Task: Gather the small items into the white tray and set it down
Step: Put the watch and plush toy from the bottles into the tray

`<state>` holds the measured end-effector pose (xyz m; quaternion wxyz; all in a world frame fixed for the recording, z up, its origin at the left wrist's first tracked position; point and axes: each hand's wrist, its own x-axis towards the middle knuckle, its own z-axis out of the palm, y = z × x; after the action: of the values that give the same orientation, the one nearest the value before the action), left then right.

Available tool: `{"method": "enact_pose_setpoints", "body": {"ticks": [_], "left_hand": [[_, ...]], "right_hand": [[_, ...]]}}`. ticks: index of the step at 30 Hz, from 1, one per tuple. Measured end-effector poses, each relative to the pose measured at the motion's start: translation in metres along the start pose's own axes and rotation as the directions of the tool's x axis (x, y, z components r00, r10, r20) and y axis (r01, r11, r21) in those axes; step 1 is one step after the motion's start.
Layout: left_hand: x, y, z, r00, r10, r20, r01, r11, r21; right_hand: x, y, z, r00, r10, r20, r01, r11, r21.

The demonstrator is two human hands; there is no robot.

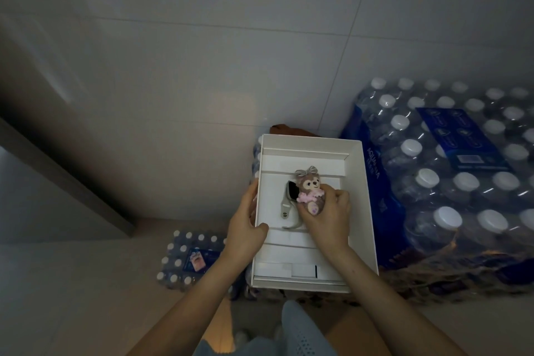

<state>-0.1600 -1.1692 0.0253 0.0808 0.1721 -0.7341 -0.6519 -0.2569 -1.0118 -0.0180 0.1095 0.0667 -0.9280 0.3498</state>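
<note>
The white tray (291, 243) is gripped at its left wall by the left hand (245, 222). Inside it, a plush bear (310, 192) beside a smartwatch (290, 202) is pinched by the right hand's (328, 214) fingers (337, 195).

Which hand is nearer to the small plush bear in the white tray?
Right. The right hand holds the plush bear from its lower side. The left hand holds the left rim of the white tray, apart from the bear, with the watch between.

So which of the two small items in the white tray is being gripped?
The plush bear with the pink ruff: the right hand grips it. The grey-strapped watch lies loose in the white tray beside it.
</note>
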Motion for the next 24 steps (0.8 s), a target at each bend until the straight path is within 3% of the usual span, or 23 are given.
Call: {"method": "enact_pose_setpoints", "body": {"ticks": [3, 7, 15, 20, 24], "left_hand": [[-0.003, 0.002, 0.003, 1.0, -0.004, -0.018, 0.003, 0.999, -0.05], [-0.004, 0.005, 0.006, 0.999, -0.003, -0.036, 0.0, 0.997, -0.079], [-0.002, 0.005, 0.009, 0.998, 0.004, -0.067, -0.008, 0.998, -0.062], [0.001, 0.006, 0.009, 0.998, 0.01, -0.061, -0.013, 0.999, -0.042], [0.003, 0.005, 0.008, 0.998, 0.024, -0.061, -0.025, 1.0, -0.003]], "right_hand": [[0.0, 0.002, 0.003, 0.999, 0.034, -0.007, -0.034, 0.998, -0.051], [-0.001, 0.006, 0.005, 0.988, 0.124, 0.089, -0.115, 0.989, -0.091], [-0.001, -0.001, -0.004, 0.975, 0.128, 0.181, -0.106, 0.986, -0.127], [-0.006, -0.015, -0.038, 0.982, -0.035, 0.185, 0.081, 0.966, -0.246], [-0.013, -0.015, -0.069, 0.977, -0.183, 0.108, 0.199, 0.966, -0.167]]}}
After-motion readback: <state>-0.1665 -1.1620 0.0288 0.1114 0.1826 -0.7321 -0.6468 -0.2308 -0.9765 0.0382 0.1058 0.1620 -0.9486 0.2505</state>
